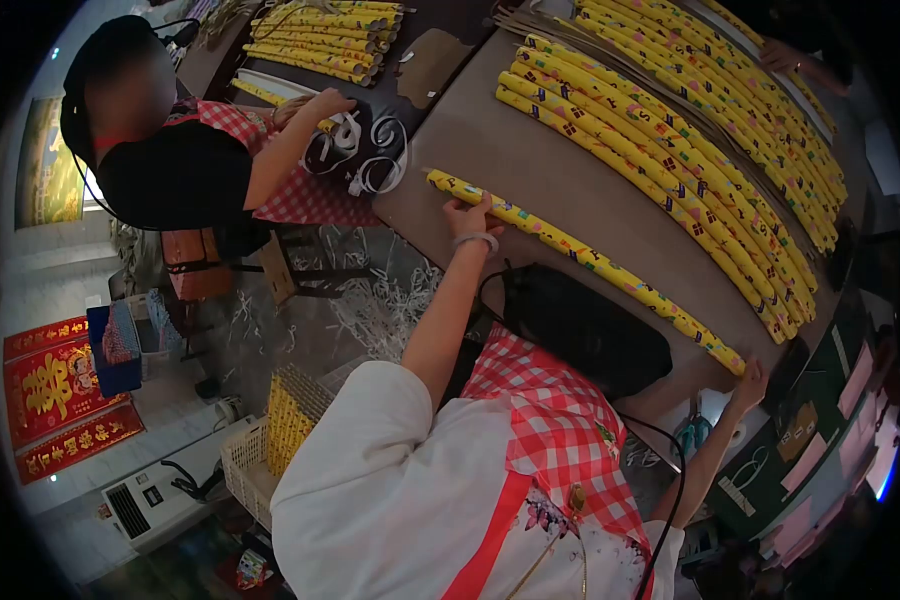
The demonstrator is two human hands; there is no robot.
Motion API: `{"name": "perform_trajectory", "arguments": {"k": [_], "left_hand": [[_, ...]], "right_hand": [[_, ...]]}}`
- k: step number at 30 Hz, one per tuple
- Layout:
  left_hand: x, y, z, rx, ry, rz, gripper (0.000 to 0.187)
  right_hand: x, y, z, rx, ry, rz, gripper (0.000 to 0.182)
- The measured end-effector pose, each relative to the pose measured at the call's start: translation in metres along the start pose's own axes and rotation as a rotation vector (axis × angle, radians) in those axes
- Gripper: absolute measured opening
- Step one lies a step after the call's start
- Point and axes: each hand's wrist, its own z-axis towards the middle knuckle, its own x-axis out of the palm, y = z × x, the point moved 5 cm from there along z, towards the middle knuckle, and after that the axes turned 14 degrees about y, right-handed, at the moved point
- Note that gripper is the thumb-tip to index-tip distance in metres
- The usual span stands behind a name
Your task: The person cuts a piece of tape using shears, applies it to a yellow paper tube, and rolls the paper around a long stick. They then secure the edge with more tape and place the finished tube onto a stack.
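Observation:
A long yellow roll of printed paper [590,262] lies slantwise along the near edge of the table, between my two hands. Near its upper-left end, my left hand [470,222] grips it, thumb and fingers closed around the side. At the lower-right end my right hand [752,382] has its fingers closed on the roll's tip. Beyond it, a row of similar yellow rolls [660,180] lies side by side on the brown table [450,150].
A black bag [580,320] sits between my apron and the table edge. To the left, a co-worker [185,160] handles white strips [380,165]. More rolls [325,40] lie at the back. A crate [245,470] stands by my left side, and shredded strips [370,310] litter the floor.

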Motion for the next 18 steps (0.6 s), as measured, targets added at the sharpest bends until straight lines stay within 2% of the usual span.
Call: {"name": "perform_trajectory", "arguments": {"k": [3, 5, 9, 12, 14, 15, 18], "left_hand": [[-0.001, -0.005, -0.002, -0.048, 0.01, 0.028, 0.049], [0.001, -0.006, -0.002, -0.03, 0.009, 0.048, 0.045], [0.002, -0.012, -0.004, -0.024, -0.019, 0.151, 0.04], [0.0, -0.008, 0.002, 0.001, -0.015, 0.21, 0.039], [0.001, -0.014, -0.005, 0.021, 0.004, 0.25, 0.038], [0.002, -0.018, -0.007, 0.04, 0.023, 0.29, 0.037], [-0.002, -0.012, 0.002, 0.037, 0.054, 0.277, 0.044]], "right_hand": [[0.004, -0.007, 0.0, -0.003, -0.018, 0.102, 0.047], [0.011, -0.029, 0.01, -0.087, 0.021, 0.247, 0.049], [0.004, -0.005, -0.002, 0.004, 0.012, 0.176, 0.049], [0.006, -0.01, 0.005, -0.112, -0.001, 0.095, 0.05], [0.003, 0.0, -0.003, 0.012, 0.007, 0.123, 0.05], [0.003, 0.0, -0.002, 0.01, 0.005, 0.123, 0.05], [0.004, 0.001, -0.004, 0.016, -0.001, 0.109, 0.051]]}}
